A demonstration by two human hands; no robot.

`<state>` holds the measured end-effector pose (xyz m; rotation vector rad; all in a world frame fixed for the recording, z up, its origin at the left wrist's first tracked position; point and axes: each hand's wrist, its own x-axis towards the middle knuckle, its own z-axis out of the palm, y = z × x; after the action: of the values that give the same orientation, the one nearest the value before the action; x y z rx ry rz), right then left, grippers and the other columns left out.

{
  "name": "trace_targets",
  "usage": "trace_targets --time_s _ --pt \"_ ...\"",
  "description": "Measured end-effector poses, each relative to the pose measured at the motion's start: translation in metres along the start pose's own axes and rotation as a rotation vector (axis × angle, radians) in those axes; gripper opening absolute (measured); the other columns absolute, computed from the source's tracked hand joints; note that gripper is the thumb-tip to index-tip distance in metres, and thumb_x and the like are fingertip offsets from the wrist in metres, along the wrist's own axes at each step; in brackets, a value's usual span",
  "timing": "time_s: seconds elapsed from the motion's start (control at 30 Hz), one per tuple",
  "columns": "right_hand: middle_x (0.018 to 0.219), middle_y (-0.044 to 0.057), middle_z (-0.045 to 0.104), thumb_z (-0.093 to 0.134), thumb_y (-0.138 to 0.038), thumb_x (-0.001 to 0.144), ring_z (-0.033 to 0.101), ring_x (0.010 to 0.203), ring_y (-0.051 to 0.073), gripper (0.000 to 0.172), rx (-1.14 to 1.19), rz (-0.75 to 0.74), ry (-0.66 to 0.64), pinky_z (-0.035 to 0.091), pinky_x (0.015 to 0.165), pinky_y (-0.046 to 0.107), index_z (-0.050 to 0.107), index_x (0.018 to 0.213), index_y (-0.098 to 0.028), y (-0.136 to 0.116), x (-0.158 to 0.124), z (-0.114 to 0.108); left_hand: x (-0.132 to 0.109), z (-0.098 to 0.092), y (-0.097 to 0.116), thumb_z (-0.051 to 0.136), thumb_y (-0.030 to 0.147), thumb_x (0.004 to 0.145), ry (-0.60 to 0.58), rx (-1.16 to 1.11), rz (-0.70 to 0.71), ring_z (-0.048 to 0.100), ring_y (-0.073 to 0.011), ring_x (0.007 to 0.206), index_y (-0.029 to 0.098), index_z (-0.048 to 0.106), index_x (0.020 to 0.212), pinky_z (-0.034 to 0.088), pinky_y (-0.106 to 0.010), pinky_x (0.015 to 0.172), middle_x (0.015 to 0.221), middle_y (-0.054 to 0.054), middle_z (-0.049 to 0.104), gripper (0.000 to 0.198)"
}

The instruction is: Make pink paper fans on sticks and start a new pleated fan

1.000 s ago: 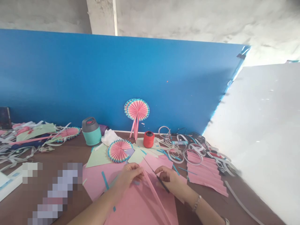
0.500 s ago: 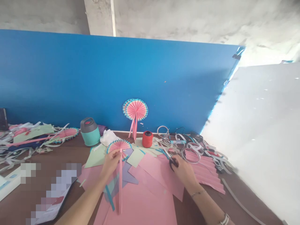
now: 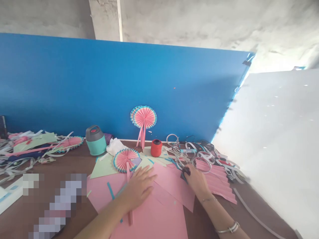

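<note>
My left hand [image 3: 140, 188] is open, its fingers stretched out flat over the pink paper sheets [image 3: 161, 215]. Just beyond it lies a round pleated paper fan [image 3: 126, 160], pink with a blue-green edge. The fan's long pink handle strip [image 3: 128, 172] runs partly under my left hand and forearm. On the right, my right hand [image 3: 196, 181] is closed round the dark handles of a pair of scissors [image 3: 185, 170], low over the paper beside the heap of strips. The scissors' blades are hard to make out there.
A second fan [image 3: 144, 117] stands against the blue partition [image 3: 99, 83]. A red thread spool [image 3: 156, 148] and a teal container [image 3: 96, 141] stand at the back. Tangled white strips [image 3: 204, 157] and corrugated pink paper [image 3: 219, 182] lie right. More scraps [image 3: 32, 142] lie left.
My left hand has let go of the fan and moved right, opening over the pink paper. The fan now lies flat. My right hand stays in nearly the same place with the scissors.
</note>
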<state>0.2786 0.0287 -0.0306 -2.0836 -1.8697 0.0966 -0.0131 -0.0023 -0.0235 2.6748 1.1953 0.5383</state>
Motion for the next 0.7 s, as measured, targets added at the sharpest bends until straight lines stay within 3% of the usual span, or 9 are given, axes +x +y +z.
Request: trace_targets --time_s 0.07,0.13,0.27,0.37,0.47,0.57,0.7 --pt "0.089 0.006 0.068 0.050 -0.014 0.080 0.064 0.080 0.019 0.015 -0.007 0.008 0.004 0.032 0.060 0.024 0.056 0.092 -0.019 -0.001 0.000 -0.001 -0.001 0.001 0.007 0.034 0.038 0.093 -0.122 -0.044 0.045 0.025 -0.0223 0.137 0.032 0.037 0.137 0.015 -0.048 0.112 0.147 -0.002 0.034 0.045" --pt "0.090 0.007 0.068 0.050 -0.014 0.080 0.064 0.081 0.020 0.016 -0.009 0.012 0.002 0.033 0.060 0.024 0.057 0.093 -0.019 -0.002 -0.001 -0.003 -0.001 0.001 0.010 0.032 0.040 0.094 -0.160 -0.061 0.040 0.027 -0.0223 0.136 0.032 0.041 0.135 0.013 -0.049 0.112 0.145 -0.003 0.039 0.043" --pt "0.093 0.007 0.068 0.049 -0.015 0.080 0.064 0.082 0.020 0.019 0.011 -0.001 -0.013 0.036 0.063 0.026 0.058 0.096 -0.019 -0.003 -0.002 -0.005 0.000 -0.001 0.014 0.042 0.032 0.091 -0.094 -0.025 -0.006 0.040 -0.0229 0.128 0.028 0.056 0.122 0.017 -0.050 0.111 0.125 -0.005 0.058 0.034" --pt "0.098 0.008 0.065 0.049 -0.016 0.079 0.062 0.086 0.021 0.020 0.011 -0.022 0.013 0.038 0.066 0.027 0.060 0.096 -0.019 -0.002 -0.002 -0.004 0.001 -0.001 0.017 0.043 0.026 0.090 -0.066 0.016 -0.006 0.052 -0.0194 0.113 0.026 0.060 0.115 0.021 -0.046 0.111 0.107 -0.006 0.063 0.029" --pt "0.100 0.009 0.061 0.049 -0.020 0.079 0.060 0.087 0.022 0.019 -0.017 -0.046 0.047 0.040 0.067 0.028 0.062 0.093 -0.018 -0.001 -0.001 -0.004 0.001 -0.001 0.019 0.044 0.026 0.090 -0.078 0.000 0.009 0.051 -0.0192 0.115 0.023 0.061 0.113 0.022 -0.046 0.111 0.119 -0.008 0.059 0.028" --pt "0.099 0.010 0.061 0.049 -0.023 0.079 0.060 0.087 0.023 0.021 -0.023 -0.050 0.049 0.040 0.067 0.029 0.063 0.093 -0.018 0.000 -0.001 -0.006 0.001 -0.001 0.019 0.046 0.029 0.090 -0.128 -0.043 0.019 0.039 -0.0230 0.129 0.022 0.057 0.119 0.021 -0.048 0.111 0.138 -0.009 0.047 0.032" --pt "0.087 0.006 0.065 0.049 -0.025 0.078 0.062 0.077 0.022 0.024 0.037 0.020 -0.042 0.038 0.060 0.027 0.061 0.098 -0.021 0.003 0.000 -0.005 0.000 0.001 0.019 0.043 0.029 0.091 -0.135 -0.069 0.034 0.040 -0.0215 0.129 0.022 0.055 0.122 0.021 -0.046 0.111 0.133 -0.007 0.053 0.034"
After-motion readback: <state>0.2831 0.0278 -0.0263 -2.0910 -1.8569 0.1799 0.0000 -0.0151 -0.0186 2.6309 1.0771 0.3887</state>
